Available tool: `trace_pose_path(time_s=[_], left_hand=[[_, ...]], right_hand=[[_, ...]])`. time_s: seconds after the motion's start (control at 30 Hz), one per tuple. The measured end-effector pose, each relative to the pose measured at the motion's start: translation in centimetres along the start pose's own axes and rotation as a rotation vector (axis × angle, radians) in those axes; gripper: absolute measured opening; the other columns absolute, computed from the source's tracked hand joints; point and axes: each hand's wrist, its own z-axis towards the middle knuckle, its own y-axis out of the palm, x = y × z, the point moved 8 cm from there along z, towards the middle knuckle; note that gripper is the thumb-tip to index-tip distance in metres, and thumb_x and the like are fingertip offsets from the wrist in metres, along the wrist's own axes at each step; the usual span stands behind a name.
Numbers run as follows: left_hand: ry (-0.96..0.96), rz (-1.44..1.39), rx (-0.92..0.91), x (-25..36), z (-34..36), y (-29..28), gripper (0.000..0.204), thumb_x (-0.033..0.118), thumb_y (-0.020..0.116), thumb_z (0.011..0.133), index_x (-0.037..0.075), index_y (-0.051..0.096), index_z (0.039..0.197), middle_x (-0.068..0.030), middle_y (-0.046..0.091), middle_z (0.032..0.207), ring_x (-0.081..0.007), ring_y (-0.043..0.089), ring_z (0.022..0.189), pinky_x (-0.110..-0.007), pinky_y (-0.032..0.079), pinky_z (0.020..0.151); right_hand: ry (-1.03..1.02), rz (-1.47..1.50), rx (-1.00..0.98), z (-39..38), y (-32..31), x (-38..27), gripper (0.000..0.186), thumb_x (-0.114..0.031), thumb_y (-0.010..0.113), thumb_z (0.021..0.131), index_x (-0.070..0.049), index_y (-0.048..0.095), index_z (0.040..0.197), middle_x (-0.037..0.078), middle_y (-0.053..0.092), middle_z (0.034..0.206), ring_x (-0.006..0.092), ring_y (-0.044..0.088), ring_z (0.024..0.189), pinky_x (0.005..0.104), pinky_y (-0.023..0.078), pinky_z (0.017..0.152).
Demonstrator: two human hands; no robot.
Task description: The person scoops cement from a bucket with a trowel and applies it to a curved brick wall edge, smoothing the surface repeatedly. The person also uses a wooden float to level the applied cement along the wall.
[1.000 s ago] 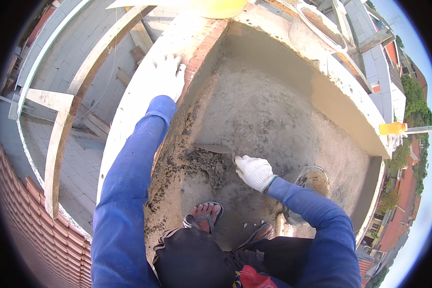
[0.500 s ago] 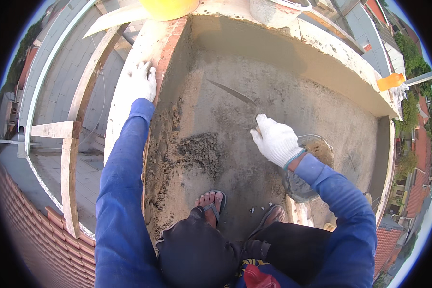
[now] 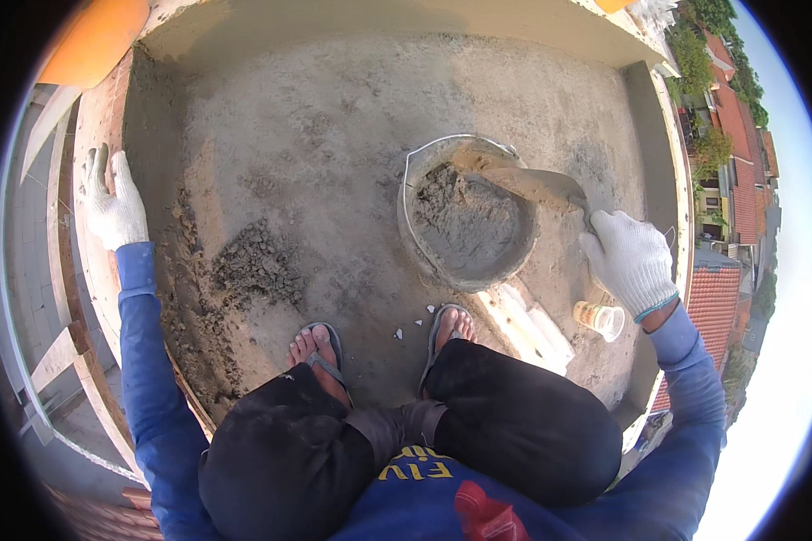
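Note:
My gloved right hand (image 3: 632, 261) grips a trowel (image 3: 537, 185), whose mortar-coated blade reaches into the rim area of a bucket (image 3: 469, 239) of grey mortar. My gloved left hand (image 3: 110, 203) rests with fingers apart on the pale top of the left wall (image 3: 99, 126). A dark pile of loose mortar (image 3: 253, 257) lies on the concrete floor (image 3: 325, 144) between my left hand and the bucket, with more crumbs along the left wall's foot. My feet in flip-flops are below the bucket and pile.
A clear plastic cup (image 3: 600, 320) and white lengths of material (image 3: 523, 329) lie by my right foot. A low plastered wall (image 3: 388, 16) bounds the far side. An orange container (image 3: 90, 45) sits at the upper left. Outside are wooden framing at left and tiled roofs at right.
My view has swung right toward the bucket. The trowel has moved from over the open floor to the bucket. My left hand is still on the wall top.

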Motion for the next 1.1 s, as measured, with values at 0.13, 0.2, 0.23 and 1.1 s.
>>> trace_pose_path(time_s=[0.13,0.2,0.23,1.1], left_hand=[[-0.368,-0.775,-0.875,19.0,-10.9,6.0,0.053,0.028,0.073,0.108,-0.004,0.065,0.150,-0.0157,0.074,0.143,-0.0186,0.067,0.132,-0.032,0.050,0.114],[-0.282,-0.862,-1.187,26.1,-17.2,8.7,0.062,0.037,0.070,0.110,-0.004,0.058,0.156,-0.0223,0.069,0.150,-0.0258,0.065,0.139,-0.037,0.049,0.118],[-0.178,-0.838,-1.289,29.1,-19.5,9.4,0.064,0.039,0.068,0.110,-0.005,0.057,0.156,-0.0247,0.066,0.153,-0.0287,0.063,0.143,-0.038,0.048,0.119],[-0.190,-0.835,-1.389,30.0,-23.0,8.1,0.060,0.031,0.066,0.108,0.000,0.055,0.158,-0.0203,0.078,0.123,-0.0224,0.075,0.104,-0.037,0.058,0.097]], right_hand=[[-0.126,-0.170,0.108,5.0,2.9,-2.5,0.013,-0.017,0.073,0.093,-0.005,0.073,0.098,0.014,0.072,0.088,0.0333,0.077,0.083,0.0461,0.060,0.071],[-0.219,-0.232,0.179,6.1,4.2,-4.9,0.013,-0.015,0.073,0.089,-0.005,0.073,0.097,0.013,0.072,0.087,0.0313,0.077,0.083,0.0439,0.060,0.070],[-0.273,-0.242,0.212,6.1,4.8,-6.3,0.013,-0.014,0.073,0.087,-0.005,0.073,0.096,0.013,0.072,0.087,0.0304,0.077,0.083,0.0430,0.060,0.070],[0.184,1.287,-0.683,-1.9,15.1,-4.3,0.030,-0.027,0.069,0.101,0.002,0.071,0.094,0.003,0.066,0.075,0.0106,0.064,0.064,0.0309,0.053,0.059]])
